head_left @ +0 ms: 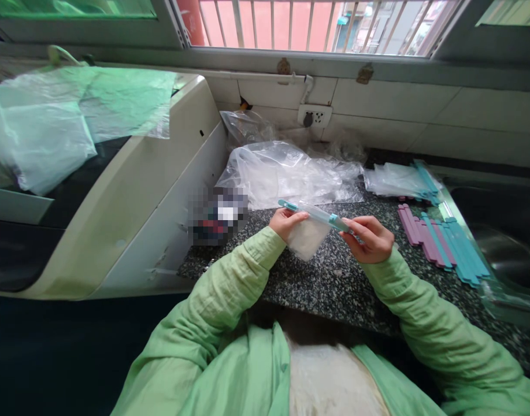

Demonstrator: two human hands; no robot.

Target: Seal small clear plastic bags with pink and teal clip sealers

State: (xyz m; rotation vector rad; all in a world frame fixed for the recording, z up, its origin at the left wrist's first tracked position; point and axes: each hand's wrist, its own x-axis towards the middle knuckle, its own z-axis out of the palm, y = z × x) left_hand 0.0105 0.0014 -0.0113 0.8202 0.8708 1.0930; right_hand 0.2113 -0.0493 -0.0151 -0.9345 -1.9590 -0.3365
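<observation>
Over the counter, a small clear plastic bag [308, 240] hangs from a teal bag clip [336, 221] along its upper edge. My left hand [286, 223] is closed in a pinch on the bag near the clip's left end. At the other end, my right hand [371, 238] grips the clip between thumb and fingers. The clip slants down to the right, and its middle looks clear or covered by film. Right of my right hand lie several loose pink strips [411, 224] and teal strips [462, 248], side by side.
Behind my hands is a pile of clear plastic bags [286, 173] on the speckled counter [334, 283]. Flat bags with teal clips [399, 180] lie at back right, beside a sink [514, 254]. A large beige machine [160, 173] stands left, near a blurred-out item [221, 216].
</observation>
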